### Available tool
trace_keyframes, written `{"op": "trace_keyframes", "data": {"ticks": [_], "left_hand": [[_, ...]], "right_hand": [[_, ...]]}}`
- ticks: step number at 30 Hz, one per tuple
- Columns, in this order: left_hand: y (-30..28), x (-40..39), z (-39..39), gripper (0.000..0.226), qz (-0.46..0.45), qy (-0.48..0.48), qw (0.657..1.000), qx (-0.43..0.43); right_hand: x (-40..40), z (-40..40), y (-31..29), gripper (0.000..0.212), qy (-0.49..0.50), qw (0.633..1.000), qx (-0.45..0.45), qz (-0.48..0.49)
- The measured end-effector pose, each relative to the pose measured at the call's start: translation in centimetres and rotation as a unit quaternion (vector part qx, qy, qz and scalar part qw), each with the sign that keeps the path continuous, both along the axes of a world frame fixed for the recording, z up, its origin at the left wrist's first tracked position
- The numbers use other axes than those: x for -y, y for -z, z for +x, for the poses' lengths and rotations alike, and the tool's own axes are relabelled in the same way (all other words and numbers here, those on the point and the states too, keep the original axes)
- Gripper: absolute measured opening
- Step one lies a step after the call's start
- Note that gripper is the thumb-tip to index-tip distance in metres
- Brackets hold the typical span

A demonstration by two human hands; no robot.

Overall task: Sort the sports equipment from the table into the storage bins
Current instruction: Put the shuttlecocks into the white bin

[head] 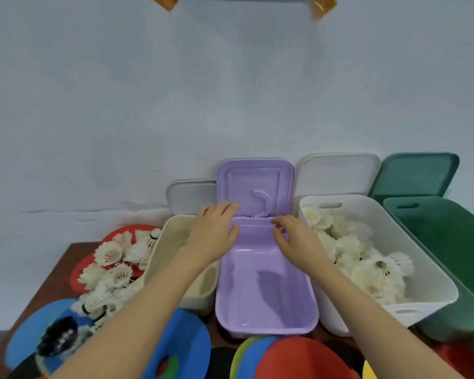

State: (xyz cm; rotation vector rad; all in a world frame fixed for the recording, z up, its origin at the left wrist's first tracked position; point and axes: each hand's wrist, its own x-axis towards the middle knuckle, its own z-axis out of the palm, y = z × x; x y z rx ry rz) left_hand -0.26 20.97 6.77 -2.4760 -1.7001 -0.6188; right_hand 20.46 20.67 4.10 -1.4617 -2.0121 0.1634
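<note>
Red disc [301, 356] nearest, beyond it both hands (left [214, 236], right [293, 242]; grips slack, empty) over purple bin [266, 321].

4 open bins [266, 296] stand in a row on the counter [63, 266], with 4 lids [255, 184] propped behind; shuttlecocks [110, 253] and flat discs [186, 343] are too heaped to count.

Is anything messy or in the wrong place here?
Yes. White feather shuttlecocks lie heaped loose over the red discs at the table's left, while others already fill the white plastic bin. Nothing looks broken.
</note>
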Motion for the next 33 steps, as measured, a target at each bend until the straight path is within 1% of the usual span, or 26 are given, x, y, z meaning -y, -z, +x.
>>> {"op": "trace_keyframes", "data": {"ticks": [2, 4, 7, 8, 11, 13, 15, 17, 19, 21, 23, 24, 26, 29, 31, 33], "left_hand": [[-0.1, 1.4, -3.7, 0.045, 0.002, -0.007, 1.000, -0.005], [0.4, 2.9, -7.8, 0.042, 0.016, -0.015, 1.000, -0.021], [1.9, 4.5, -14.0, 0.038, 0.005, -0.023, 0.999, -0.027], [2.4, 4.9, -15.9, 0.039, -0.002, -0.029, 0.999, -0.026], [4.1, 6.3, -20.9, 0.057, -0.045, -0.043, 0.998, -0.013], [5.5, 7.1, -23.8, 0.060, -0.078, -0.052, 0.995, -0.013], [7.1, 7.7, -26.3, 0.055, -0.104, -0.058, 0.993, -0.024], [8.7, 8.1, -28.2, 0.051, -0.133, -0.057, 0.989, -0.040], [9.9, 8.3, -29.4, 0.056, -0.162, -0.057, 0.984, -0.054], [11.0, 8.4, -30.0, 0.065, -0.183, -0.053, 0.980, -0.056], [11.8, 8.4, -30.2, 0.070, -0.199, -0.049, 0.978, -0.036], [12.2, 8.4, -30.2, 0.071, -0.206, -0.048, 0.977, -0.021], [12.9, 8.2, -30.3, 0.068, -0.209, -0.052, 0.976, 0.015], [13.2, 7.8, -30.3, 0.061, -0.190, -0.060, 0.978, 0.066], [13.3, 7.7, -30.2, 0.057, -0.175, -0.042, 0.981, 0.073], [13.3, 7.6, -30.2, 0.046, -0.158, -0.026, 0.984, 0.078]], "right_hand": [[1.2, -3.6, 0.2, 0.023, -0.002, 1.000, -0.023, -0.011], [2.2, -7.3, 0.6, 0.024, -0.012, 0.999, -0.025, -0.036], [3.4, -12.9, 1.3, 0.023, -0.037, 0.999, -0.026, -0.030], [3.7, -14.6, 1.7, 0.023, -0.042, 0.998, -0.029, -0.030], [4.4, -19.4, 3.1, 0.027, -0.072, 0.996, -0.030, -0.049], [4.7, -22.1, 4.4, 0.029, -0.099, 0.993, -0.019, -0.058], [5.3, -24.5, 5.7, 0.032, -0.105, 0.991, 0.018, -0.080], [5.8, -26.3, 6.8, 0.042, -0.109, 0.987, 0.066, -0.103], [6.3, -27.6, 7.6, 0.058, -0.110, 0.981, 0.114, -0.116], [6.6, -28.4, 8.4, 0.074, -0.116, 0.971, 0.168, -0.121], [6.7, -29.0, 9.1, 0.082, -0.122, 0.960, 0.217, -0.126], [6.7, -29.2, 9.3, 0.082, -0.121, 0.956, 0.236, -0.122], [6.7, -29.7, 9.7, 0.076, -0.115, 0.953, 0.262, -0.101], [6.5, -29.7, 10.4, 0.061, -0.113, 0.963, 0.241, -0.042], [6.7, -29.7, 10.6, 0.057, -0.106, 0.967, 0.231, -0.018], [6.9, -29.6, 10.9, 0.049, -0.105, 0.969, 0.222, -0.004]]}}
